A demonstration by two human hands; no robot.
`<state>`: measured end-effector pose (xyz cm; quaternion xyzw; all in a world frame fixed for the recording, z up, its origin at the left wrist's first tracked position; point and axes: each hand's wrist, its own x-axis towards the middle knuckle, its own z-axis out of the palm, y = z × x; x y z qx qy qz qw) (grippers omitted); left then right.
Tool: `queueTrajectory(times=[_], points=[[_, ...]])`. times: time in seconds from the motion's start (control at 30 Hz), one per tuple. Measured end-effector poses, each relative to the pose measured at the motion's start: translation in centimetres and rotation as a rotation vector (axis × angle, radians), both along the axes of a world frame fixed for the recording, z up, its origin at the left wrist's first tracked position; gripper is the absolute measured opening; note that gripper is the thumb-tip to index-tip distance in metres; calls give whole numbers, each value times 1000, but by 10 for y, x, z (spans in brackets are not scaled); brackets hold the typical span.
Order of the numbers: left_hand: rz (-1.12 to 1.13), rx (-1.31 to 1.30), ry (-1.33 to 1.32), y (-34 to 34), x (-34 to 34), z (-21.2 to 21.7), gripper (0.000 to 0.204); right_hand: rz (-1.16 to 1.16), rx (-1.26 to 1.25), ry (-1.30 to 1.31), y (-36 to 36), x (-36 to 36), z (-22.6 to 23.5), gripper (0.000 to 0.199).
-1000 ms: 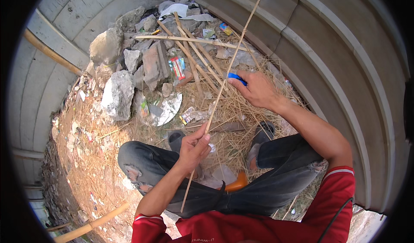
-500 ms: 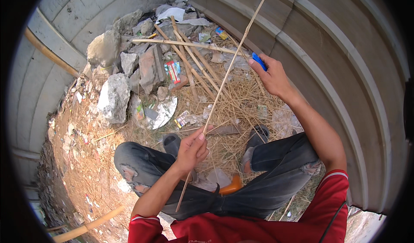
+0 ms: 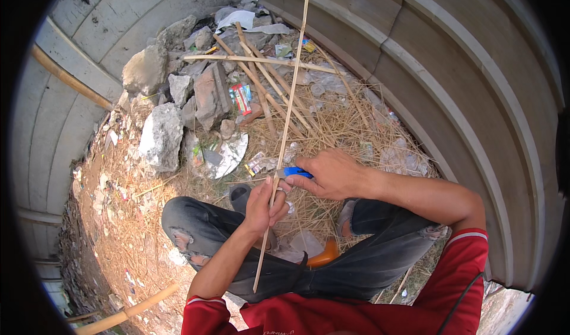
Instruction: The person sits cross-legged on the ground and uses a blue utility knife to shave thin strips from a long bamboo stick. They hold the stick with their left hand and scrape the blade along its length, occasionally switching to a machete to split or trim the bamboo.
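A long, thin split-bamboo strip [image 3: 291, 106] runs upright through the middle of the view, its lower end over my lap. My left hand [image 3: 261, 207] is closed around it near its lower third. Just above that grip, my right hand [image 3: 326, 174] holds a blue-handled utility knife [image 3: 297, 172]. Its short blade lies against the strip, close to my left fingertips. How the right fingers wrap the handle is partly hidden by the back of the hand.
Several bamboo sticks [image 3: 273, 88] lie ahead among straw-like shavings [image 3: 338, 118]. Grey stones [image 3: 160, 136] and litter are piled at the left. A corrugated metal wall [image 3: 463, 97] curves along the right. An orange object [image 3: 323, 255] sits between my legs.
My right hand has brought the knife from the far right down and left onto the strip, beside my left hand. The strip now stands more upright, its top shifted left.
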<state>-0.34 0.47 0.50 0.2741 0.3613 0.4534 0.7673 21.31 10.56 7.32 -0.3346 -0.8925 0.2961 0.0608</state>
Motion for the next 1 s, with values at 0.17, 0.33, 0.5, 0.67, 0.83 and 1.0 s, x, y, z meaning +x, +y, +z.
queueTrajectory(times=[0.17,0.33,0.5,0.67,0.83,1.0], points=[[-10,-68,33,-5,-9,2,52,-18,120,0,15,-11,-2,49],[29,-67,65,-3,-7,6,52,-71,185,13,6,-18,-11,48],[-8,-69,60,-8,-12,8,53,-145,291,-34,38,-7,-2,49],[-38,-49,3,-4,-10,7,52,-94,276,16,31,-6,-5,47],[-62,-78,-9,-7,-14,5,53,-107,291,51,31,-7,-3,49],[-100,-114,28,-4,-6,5,55,-381,273,34,85,27,-2,51]])
